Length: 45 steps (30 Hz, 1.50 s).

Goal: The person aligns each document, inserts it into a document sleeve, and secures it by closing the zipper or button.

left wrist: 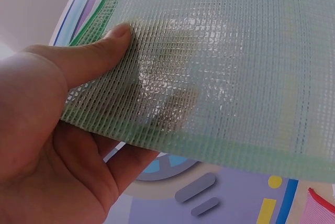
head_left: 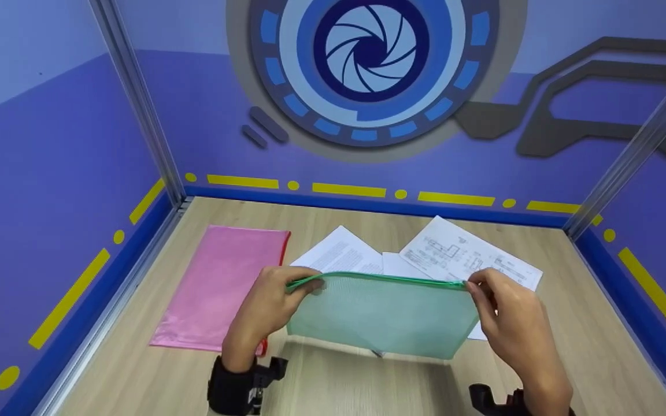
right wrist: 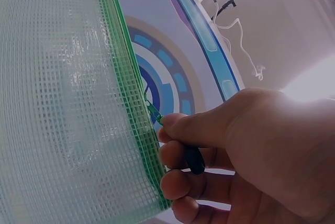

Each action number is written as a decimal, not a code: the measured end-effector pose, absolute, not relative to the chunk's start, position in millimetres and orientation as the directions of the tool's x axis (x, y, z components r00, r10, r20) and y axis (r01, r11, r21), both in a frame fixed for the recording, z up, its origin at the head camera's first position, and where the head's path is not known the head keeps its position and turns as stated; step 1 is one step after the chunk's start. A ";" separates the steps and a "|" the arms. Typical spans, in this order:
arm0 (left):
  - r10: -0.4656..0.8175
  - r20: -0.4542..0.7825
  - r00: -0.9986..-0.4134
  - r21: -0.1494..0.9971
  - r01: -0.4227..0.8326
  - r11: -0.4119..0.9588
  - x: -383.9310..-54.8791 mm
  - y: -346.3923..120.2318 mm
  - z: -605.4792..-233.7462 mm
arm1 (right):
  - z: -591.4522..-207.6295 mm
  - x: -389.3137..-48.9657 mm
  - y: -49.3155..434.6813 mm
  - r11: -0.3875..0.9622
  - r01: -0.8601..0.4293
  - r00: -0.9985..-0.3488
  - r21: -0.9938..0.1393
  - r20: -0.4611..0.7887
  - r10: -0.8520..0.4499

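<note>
A green mesh zip pouch (head_left: 385, 318) is held up above the table, its green zip along the top edge. At its upper left corner my left hand (head_left: 266, 306) grips it, thumb on the near face and fingers behind. In the left wrist view the fingers (left wrist: 133, 164) are partly hidden behind the mesh. My right hand (head_left: 509, 326) is at the upper right end, where thumb and index finger pinch the green zip pull (right wrist: 154, 112). A small black piece (right wrist: 194, 160) shows between the right fingers; its kind is unclear.
A pink zip pouch (head_left: 223, 283) with a red zip lies flat at the left of the wooden table (head_left: 154, 381). Behind the green pouch lie printed papers (head_left: 454, 254), partly covered by it. Panels with metal posts (head_left: 142, 104) enclose the table at the back and sides.
</note>
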State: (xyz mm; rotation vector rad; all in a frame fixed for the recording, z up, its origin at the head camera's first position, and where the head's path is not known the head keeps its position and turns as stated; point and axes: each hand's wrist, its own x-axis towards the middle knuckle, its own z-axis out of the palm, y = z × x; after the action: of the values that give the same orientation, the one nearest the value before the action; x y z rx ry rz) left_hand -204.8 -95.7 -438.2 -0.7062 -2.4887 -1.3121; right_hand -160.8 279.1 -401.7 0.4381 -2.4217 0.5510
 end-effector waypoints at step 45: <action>0.272 0.419 -0.866 0.717 0.500 0.485 -205.0 -103.6 -438.5 | -399.1 -158.6 295.9 0.895 -0.275 -0.791 -0.352 0.612 -0.003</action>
State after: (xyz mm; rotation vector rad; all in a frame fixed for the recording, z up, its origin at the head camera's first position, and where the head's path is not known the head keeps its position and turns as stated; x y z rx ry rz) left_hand -205.0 -103.6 -438.5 -0.6591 -2.4840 -1.3226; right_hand -158.6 295.9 -399.1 0.1989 -2.4271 0.5714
